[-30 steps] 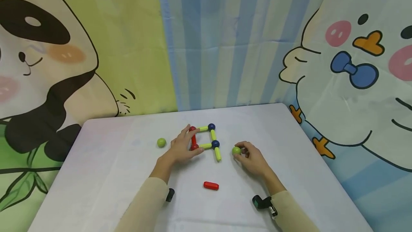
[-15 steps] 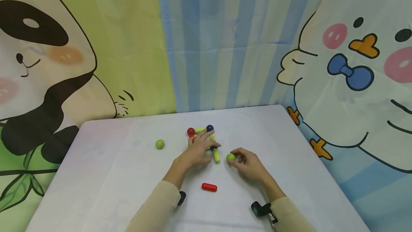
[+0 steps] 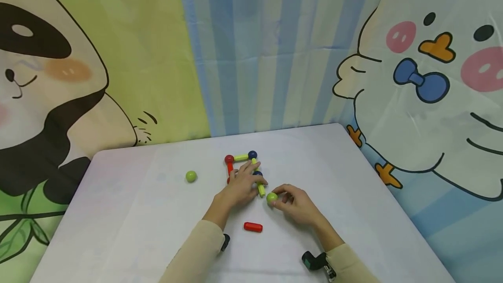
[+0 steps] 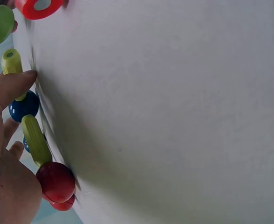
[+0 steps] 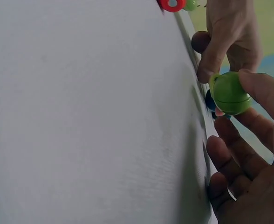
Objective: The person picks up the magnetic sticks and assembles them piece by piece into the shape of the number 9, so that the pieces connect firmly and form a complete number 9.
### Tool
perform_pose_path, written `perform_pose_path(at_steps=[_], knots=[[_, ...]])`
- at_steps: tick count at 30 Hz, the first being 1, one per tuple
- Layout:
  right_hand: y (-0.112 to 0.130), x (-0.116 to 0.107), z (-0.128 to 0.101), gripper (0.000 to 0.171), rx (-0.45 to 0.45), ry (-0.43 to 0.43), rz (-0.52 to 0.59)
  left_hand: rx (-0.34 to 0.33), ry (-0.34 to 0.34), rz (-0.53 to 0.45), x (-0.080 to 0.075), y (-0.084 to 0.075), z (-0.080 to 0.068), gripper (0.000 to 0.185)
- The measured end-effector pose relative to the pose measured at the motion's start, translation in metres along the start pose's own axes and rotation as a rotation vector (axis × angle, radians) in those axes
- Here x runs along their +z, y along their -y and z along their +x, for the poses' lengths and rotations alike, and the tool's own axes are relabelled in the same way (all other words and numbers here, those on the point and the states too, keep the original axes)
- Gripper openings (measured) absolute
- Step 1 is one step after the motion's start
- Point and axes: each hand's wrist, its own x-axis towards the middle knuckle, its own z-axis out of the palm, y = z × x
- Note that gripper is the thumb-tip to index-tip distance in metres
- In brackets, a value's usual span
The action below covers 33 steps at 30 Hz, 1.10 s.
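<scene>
My right hand (image 3: 297,206) pinches a green ball (image 3: 272,198) between thumb and fingers, close to the free end of a yellow-green stick (image 3: 261,190). With thumb and fingers, my left hand (image 3: 240,190) holds that stick beside a blue ball (image 4: 24,106). The stick belongs to a flat frame of balls and rods: a red ball (image 3: 229,159), a red rod (image 3: 230,168), a yellow-green rod (image 3: 241,157) and another blue ball (image 3: 253,155) show beyond the hand. A lower red ball (image 4: 56,182) is mostly covered in the head view. Whether green ball and stick touch, I cannot tell.
A loose red rod (image 3: 253,227) lies on the white table (image 3: 129,230) in front of the hands. Another green ball (image 3: 191,176) sits left of the frame. Behind the table hangs a printed curtain (image 3: 267,56).
My left hand has moved right, from the frame's red side to the stick by the blue ball. The right hand has carried the green ball left, toward the stick's end.
</scene>
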Motion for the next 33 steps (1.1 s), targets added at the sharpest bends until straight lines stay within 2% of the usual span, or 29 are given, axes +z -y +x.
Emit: perform_pose_path(at_steps=[16,29,33], knots=[[0.008,0.013,-0.001,0.026,-0.016,0.015,-0.001,0.015,-0.002,-0.046,0.0,0.001,0.0,0.021],[0.011,0.02,0.002,0.026,0.036,-0.017,0.009,0.018,0.01,-0.057,-0.001,0.002,0.0,0.022],[0.011,0.021,0.002,0.026,0.041,-0.021,0.007,0.024,0.001,-0.077,-0.002,0.004,0.0,0.03]])
